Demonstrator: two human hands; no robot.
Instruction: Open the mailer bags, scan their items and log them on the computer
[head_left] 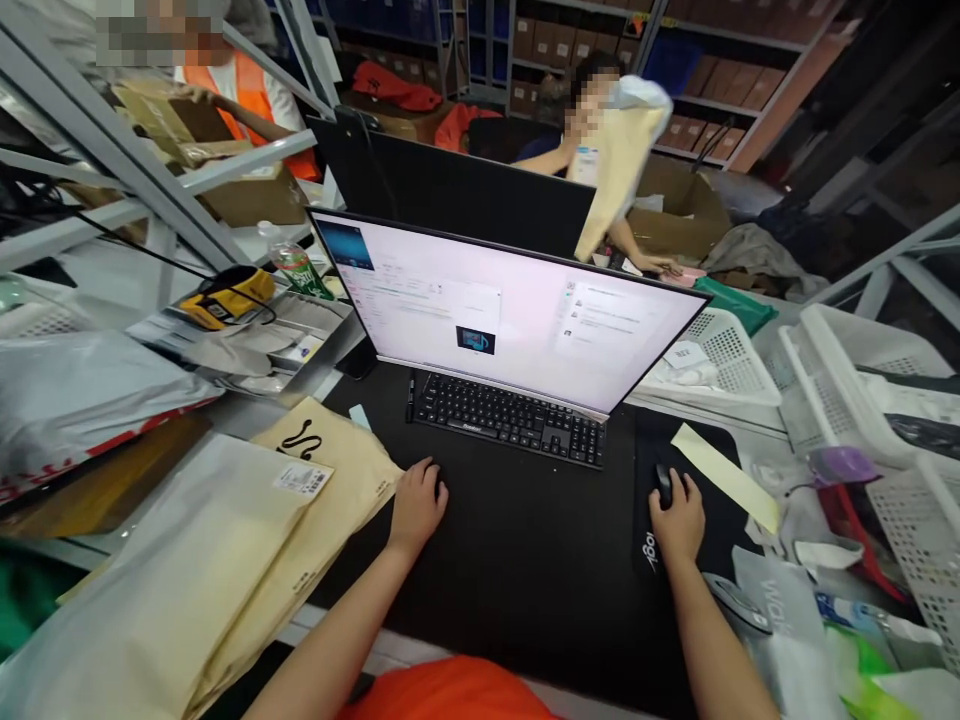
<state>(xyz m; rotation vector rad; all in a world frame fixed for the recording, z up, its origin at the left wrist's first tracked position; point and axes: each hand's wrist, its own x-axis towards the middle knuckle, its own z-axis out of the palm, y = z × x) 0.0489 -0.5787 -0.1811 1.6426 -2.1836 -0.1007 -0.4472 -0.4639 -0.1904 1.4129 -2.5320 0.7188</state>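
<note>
My right hand (678,515) rests over a black computer mouse (663,484), its fingers around it on a dark mouse pad. On the black desk mat (517,560), my left hand (418,507) lies with loosely bent fingers slightly apart, nothing visible in it. Close beside that hand is the corner of a cream plastic bag (360,455) with black print. A second bag (172,560), whitish with a barcode label, lies over it. In front of me stands a lit monitor (517,310), with a black keyboard (510,415) below.
White plastic baskets (922,540) and loose packages crowd the right side. A yellow paper strip (726,477) lies by the mouse pad. To the left are a green bottle (300,268) and a yellow-black device (229,297). Opposite, a person holds up a cream bag (619,160); another handles cardboard boxes.
</note>
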